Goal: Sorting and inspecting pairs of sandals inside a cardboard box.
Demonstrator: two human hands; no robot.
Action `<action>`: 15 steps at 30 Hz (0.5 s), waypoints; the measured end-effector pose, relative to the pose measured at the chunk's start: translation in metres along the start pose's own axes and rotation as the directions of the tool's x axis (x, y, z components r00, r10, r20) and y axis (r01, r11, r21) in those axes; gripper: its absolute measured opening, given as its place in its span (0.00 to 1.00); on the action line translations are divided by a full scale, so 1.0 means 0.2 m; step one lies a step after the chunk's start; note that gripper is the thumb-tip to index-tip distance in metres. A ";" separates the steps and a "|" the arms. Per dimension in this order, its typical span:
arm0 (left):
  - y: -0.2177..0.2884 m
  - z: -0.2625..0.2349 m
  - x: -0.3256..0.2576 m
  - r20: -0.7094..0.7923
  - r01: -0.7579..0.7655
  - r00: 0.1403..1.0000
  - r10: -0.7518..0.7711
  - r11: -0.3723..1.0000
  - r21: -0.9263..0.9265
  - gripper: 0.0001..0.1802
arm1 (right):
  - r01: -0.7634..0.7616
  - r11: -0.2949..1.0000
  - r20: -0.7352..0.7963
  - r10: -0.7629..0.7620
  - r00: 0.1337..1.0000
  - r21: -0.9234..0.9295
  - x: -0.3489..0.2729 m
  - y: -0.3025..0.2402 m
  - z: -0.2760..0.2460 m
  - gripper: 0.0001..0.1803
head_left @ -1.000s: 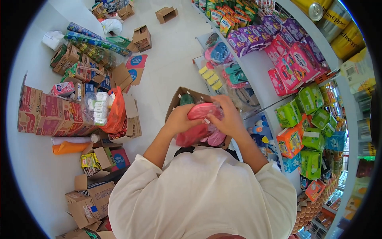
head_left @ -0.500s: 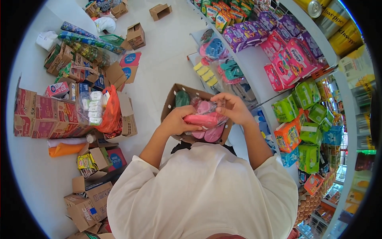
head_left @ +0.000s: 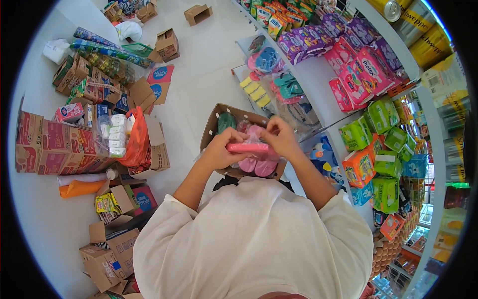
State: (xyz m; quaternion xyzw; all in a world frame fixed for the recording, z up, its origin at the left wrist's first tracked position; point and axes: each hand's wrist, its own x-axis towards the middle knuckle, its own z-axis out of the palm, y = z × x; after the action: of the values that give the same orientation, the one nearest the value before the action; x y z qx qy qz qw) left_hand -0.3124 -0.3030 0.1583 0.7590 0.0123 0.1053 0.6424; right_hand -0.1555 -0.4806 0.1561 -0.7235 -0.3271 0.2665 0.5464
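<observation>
A pair of pink slippers in clear plastic is held edge-up over an open cardboard box. My left hand grips its left end, thumb on the near side. My right hand is closed at the other end, its fingers pinching the clear wrapping. Below them, more pink slippers lie in the box, also in plastic. A dark green wrapped item sits in the box's far left corner. The box's bottom is hidden by its contents and my hands.
To the right, a low shelf holds bagged slippers and yellow packs. Shelves above carry pink packs and green packs. Along the left wall stand cartons, an orange-red bag and opened boxes.
The pink slippers have been turned from lying flatter to edge-up. My right hand has moved left and closer to my left hand, still on the plastic.
</observation>
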 end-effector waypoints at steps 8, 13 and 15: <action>0.03 -0.06 -0.05 -0.196 0.113 0.975 -0.107 0.993 0.019 0.32 | 0.321 0.908 0.182 -0.279 0.943 -0.269 -0.11 -0.18 -0.02 0.26; -0.03 -0.15 -0.01 0.029 -0.171 0.985 0.168 0.961 0.218 0.23 | 0.060 0.938 0.294 0.046 0.955 -0.342 -0.08 -0.13 0.02 0.30; -0.02 -0.18 -0.03 0.054 0.054 0.997 -0.057 0.996 0.067 0.22 | 0.109 0.914 0.374 0.049 0.926 -0.390 -0.06 -0.13 0.04 0.32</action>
State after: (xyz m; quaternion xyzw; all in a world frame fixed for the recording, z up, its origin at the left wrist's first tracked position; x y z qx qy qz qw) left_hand -0.3245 -0.2673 0.1589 0.7815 0.0188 0.0656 0.6201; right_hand -0.1745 -0.4800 0.1786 -0.7509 -0.4848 0.3180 0.3163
